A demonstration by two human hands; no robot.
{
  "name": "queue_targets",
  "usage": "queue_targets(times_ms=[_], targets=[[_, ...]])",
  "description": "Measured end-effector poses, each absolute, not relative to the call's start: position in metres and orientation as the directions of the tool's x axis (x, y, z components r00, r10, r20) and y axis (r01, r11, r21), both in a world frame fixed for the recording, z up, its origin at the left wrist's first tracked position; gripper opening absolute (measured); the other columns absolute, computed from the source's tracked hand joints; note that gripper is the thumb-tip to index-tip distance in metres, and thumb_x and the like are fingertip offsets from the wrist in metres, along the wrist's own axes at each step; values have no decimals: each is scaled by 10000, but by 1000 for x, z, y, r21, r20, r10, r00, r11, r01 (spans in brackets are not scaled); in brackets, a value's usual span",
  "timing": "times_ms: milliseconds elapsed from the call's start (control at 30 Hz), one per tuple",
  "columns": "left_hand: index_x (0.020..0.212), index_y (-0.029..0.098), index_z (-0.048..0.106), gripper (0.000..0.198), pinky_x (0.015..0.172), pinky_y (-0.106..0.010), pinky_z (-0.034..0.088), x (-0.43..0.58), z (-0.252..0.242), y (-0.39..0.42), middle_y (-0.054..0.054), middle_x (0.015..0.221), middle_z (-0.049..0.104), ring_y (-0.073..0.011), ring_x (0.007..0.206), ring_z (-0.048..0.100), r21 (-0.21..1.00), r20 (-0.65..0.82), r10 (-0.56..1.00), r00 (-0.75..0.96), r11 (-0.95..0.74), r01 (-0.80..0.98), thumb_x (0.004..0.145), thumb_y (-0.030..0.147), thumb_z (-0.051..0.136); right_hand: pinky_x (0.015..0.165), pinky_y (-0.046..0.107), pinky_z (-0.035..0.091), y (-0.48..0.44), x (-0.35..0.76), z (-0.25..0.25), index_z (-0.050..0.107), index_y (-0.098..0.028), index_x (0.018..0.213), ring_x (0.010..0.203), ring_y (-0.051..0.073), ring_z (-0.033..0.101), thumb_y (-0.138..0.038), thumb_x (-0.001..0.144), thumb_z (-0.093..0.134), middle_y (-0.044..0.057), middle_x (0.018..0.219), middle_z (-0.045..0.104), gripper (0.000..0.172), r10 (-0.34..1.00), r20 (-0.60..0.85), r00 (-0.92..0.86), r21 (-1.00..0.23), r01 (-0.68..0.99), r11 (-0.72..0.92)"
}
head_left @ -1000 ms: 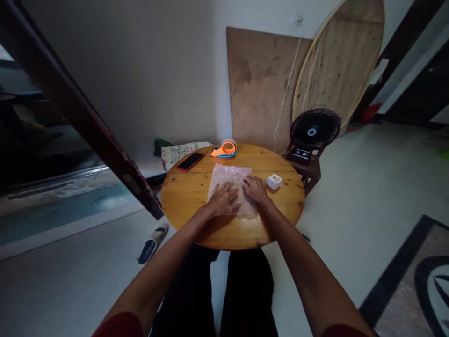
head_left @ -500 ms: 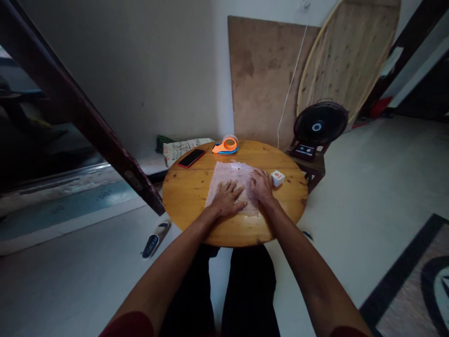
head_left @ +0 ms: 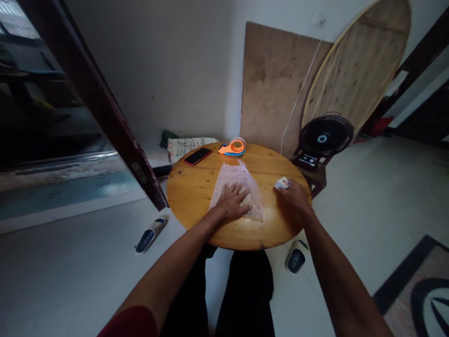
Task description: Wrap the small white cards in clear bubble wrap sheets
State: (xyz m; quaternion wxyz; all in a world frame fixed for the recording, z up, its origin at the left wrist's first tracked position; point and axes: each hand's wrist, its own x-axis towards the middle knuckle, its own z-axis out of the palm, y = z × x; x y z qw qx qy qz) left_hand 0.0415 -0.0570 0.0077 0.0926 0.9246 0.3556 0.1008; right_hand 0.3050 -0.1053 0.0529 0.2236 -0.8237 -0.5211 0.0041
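Observation:
Spread flat on the round wooden table is a sheet of pinkish bubble wrap (head_left: 233, 174), its right edge lifted and slanting inward. My left hand (head_left: 233, 200) presses down on the sheet's middle with fingers spread. Off to the right, my right hand (head_left: 295, 193) has its fingers closed round a small white box (head_left: 282, 183) with a red mark on top. Part of the box is hidden by the fingers, and I cannot tell whether it still touches the table.
An orange tape dispenser (head_left: 234, 147) and a red-edged phone (head_left: 197, 156) lie along the far side of the wooden table (head_left: 189, 206). A black fan (head_left: 324, 139) stands on a stool at the right. Slippers (head_left: 296, 258) lie on the floor.
My right hand has left the bubble wrap, moved right and taken hold of the small box. The wrap's right side has lifted inward. My left hand stays on the wrap.

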Motion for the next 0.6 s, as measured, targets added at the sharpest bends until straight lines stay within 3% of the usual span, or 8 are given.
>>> queue_targets(times_ms=[100, 167, 233, 300, 367, 467, 600], targets=[[1461, 270, 337, 720, 1128, -626, 70, 41, 7, -57, -131, 1572, 224, -372, 1449, 154, 259, 128, 670, 731, -734, 628, 858, 661, 388, 711, 330, 450, -112, 282, 77, 664, -165, 983, 783, 229, 616, -402, 730, 632, 77, 876, 687, 347, 859, 293, 420, -654, 743, -141], [1450, 276, 354, 709, 1127, -631, 64, 41, 7, -56, -123, 1575, 221, -374, 1448, 153, 266, 142, 665, 733, -739, 619, 854, 656, 402, 730, 320, 472, -114, 250, 95, 652, -189, 1045, 826, 218, 619, -395, 716, 656, 53, 935, 684, 389, 908, 324, 266, -811, 572, 122], [1435, 279, 379, 683, 1130, -624, 87, 41, 8, -56, -111, 1564, 255, -370, 1438, 187, 278, 145, 664, 734, -739, 614, 857, 639, 416, 759, 311, 484, -109, 212, 104, 634, -218, 1103, 869, 207, 623, -355, 712, 667, 24, 983, 682, 415, 953, 301, 36, -892, 363, 268], [1414, 246, 418, 662, 1135, -595, 143, 42, 9, -56, -121, 1525, 337, -365, 1412, 255, 297, 106, 671, 734, -726, 621, 864, 614, 423, 765, 296, 488, -96, 180, 100, 632, -219, 1104, 873, 195, 625, -316, 688, 693, 6, 982, 683, 432, 958, 237, -161, -925, 263, 273], [1394, 215, 448, 649, 1133, -583, 175, 42, 9, -56, -136, 1496, 379, -367, 1395, 286, 306, 72, 681, 729, -710, 633, 871, 598, 421, 733, 286, 491, -78, 164, 86, 643, -207, 1058, 827, 184, 628, -280, 665, 691, -4, 933, 689, 402, 961, 152, -232, -948, 239, 208], [1421, 245, 406, 655, 1131, -624, 115, 41, 9, -59, -124, 1521, 335, -369, 1416, 230, 288, 119, 677, 726, -723, 627, 870, 597, 433, 716, 287, 485, -52, 174, 55, 648, -182, 929, 779, 180, 624, -274, 650, 658, 0, 852, 686, 294, 994, 100, -46, -979, 172, 107], [1466, 299, 315, 696, 1121, -652, 76, 41, 10, -59, -100, 1558, 253, -366, 1439, 168, 296, 153, 661, 734, -740, 604, 864, 633, 415, 717, 293, 479, -42, 212, 25, 642, -179, 954, 770, 183, 620, -266, 617, 663, 7, 863, 691, 349, 990, 108, 91, -985, 142, 94]])
